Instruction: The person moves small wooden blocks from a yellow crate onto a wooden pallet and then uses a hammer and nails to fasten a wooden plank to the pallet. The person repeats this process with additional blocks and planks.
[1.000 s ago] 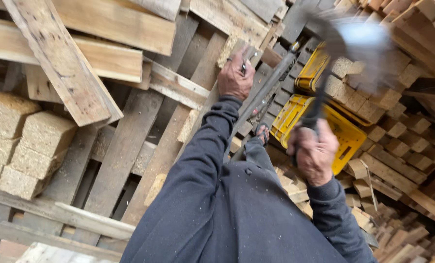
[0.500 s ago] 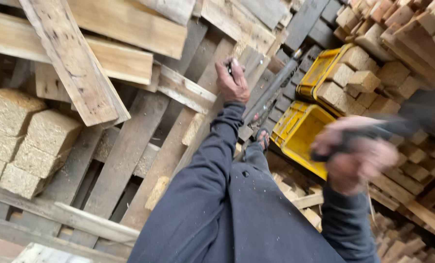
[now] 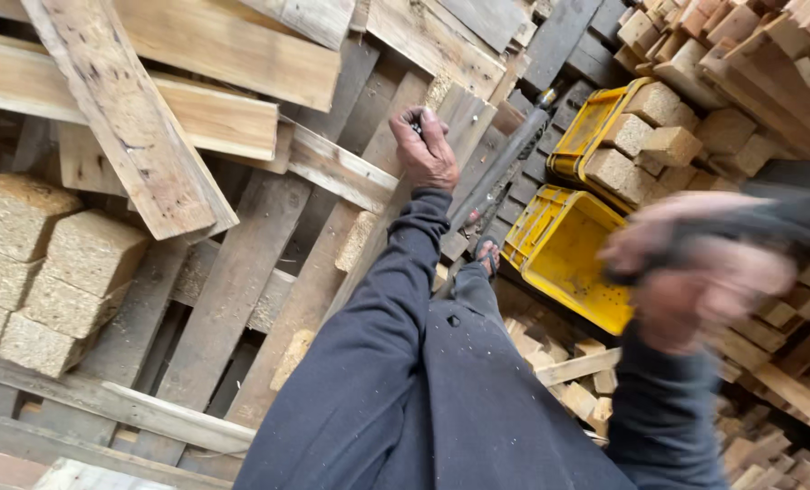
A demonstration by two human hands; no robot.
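My left hand (image 3: 426,150) rests on a wooden pallet plank (image 3: 396,181), its fingers pinched on a small dark nail (image 3: 416,127) held against the wood. My right hand (image 3: 704,272) is blurred with motion at the right, level with the yellow crates. It is closed around the dark handle of a hammer (image 3: 786,222), which points to the right; the hammer's head is not clear. A long dark metal bar (image 3: 505,159) lies slanted just to the right of my left hand. Both sleeves are dark blue.
Two yellow plastic crates stand at the right: one (image 3: 559,263) without blocks inside, the other (image 3: 586,132) holding pressed-wood blocks. More such blocks (image 3: 51,263) are stacked at the left. Pallet boards (image 3: 132,118) lie crosswise above, and timber offcuts (image 3: 768,54) pile up at the far right.
The hammer was raised high above the crates; my right hand has since swung it down and out to the right. My left hand has stayed on the plank.
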